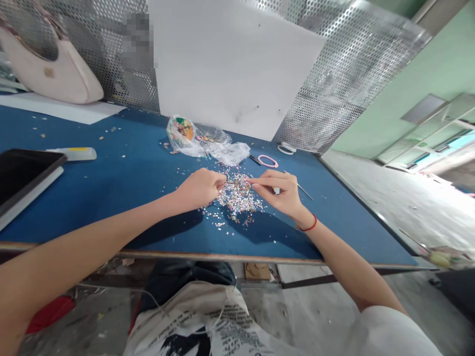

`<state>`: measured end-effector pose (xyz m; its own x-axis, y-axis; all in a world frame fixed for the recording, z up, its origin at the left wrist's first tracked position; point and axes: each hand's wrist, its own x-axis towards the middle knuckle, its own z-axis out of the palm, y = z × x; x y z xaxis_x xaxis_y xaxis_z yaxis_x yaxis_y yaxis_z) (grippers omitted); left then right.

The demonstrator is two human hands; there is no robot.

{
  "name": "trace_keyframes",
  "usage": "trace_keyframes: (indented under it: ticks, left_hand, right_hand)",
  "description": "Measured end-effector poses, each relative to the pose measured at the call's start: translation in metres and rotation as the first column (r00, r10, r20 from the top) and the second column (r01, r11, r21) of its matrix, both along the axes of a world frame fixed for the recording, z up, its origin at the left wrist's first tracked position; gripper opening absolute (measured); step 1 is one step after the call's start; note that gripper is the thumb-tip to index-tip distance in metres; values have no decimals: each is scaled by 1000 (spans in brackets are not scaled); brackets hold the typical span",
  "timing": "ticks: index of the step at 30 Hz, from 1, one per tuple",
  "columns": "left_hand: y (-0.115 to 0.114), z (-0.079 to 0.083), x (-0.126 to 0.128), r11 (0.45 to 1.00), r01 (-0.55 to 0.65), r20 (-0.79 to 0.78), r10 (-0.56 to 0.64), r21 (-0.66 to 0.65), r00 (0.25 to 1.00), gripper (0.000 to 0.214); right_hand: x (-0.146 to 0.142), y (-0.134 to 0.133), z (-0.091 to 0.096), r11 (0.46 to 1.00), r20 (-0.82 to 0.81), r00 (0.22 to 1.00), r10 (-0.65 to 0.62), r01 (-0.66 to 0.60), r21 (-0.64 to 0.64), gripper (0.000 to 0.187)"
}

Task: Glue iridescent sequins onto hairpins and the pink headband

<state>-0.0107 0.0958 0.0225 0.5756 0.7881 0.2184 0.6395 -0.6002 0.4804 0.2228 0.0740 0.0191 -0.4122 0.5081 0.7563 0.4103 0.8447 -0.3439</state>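
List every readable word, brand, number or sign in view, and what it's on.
No text reads with confidence.
Shirt: black printed lettering, too skewed and blurred to quote.
Green-and-orange label by the clear plastic: any wording too small to read.
Emblem on the handbag: too small to make out.
Yellow strip on the translucent item: no legible text.

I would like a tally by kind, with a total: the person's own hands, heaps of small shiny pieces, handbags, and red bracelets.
Left hand and right hand: 2
Heap of shiny pieces: 1 (single pieces too many to count)
Handbag: 1
Red bracelet: 1
Total: 5
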Motion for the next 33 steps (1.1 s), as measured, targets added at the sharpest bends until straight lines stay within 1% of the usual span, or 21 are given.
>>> trace_keyframes:
  ticks: [2,6,10,13,21,27,33]
  left_hand:
    - [1,-1,0,1000,7,10,-7,-3,1000,18]
    - [2,-2,0,1000,22,18,-22,0,1000,19]
    - [2,-3,-1,1000,26,24,-26,8,999,19]
    - [1,-3,-1,999,32,29,-32,5,999,19]
    - [0,-2,-1,999,46,25,-47,22,999,17]
    - [-1,-1,-1,999,35,22,-35,13,999,17]
    - [1,-2,-1,999,37,15,-38,19,999,18]
  right_hand:
    - [0,-1,1,1000,-1,1000,0,0,-20,22]
    - [-3,-2,0,998,-68,997,-35,31,-53,17]
    - [-4,-2,0,990,-123,992,-27,10,-142,12]
    - [-3,-3,1,979,-135,990,-31,3,-203,8]
    - [-5,-5,2,978,-117,990,-78,53,-204,6]
    - [-3,-5,1,960,-143,989,-46,5,-279,10]
    - [-1,-4,1,944,-116,993,-29,-11,-331,18]
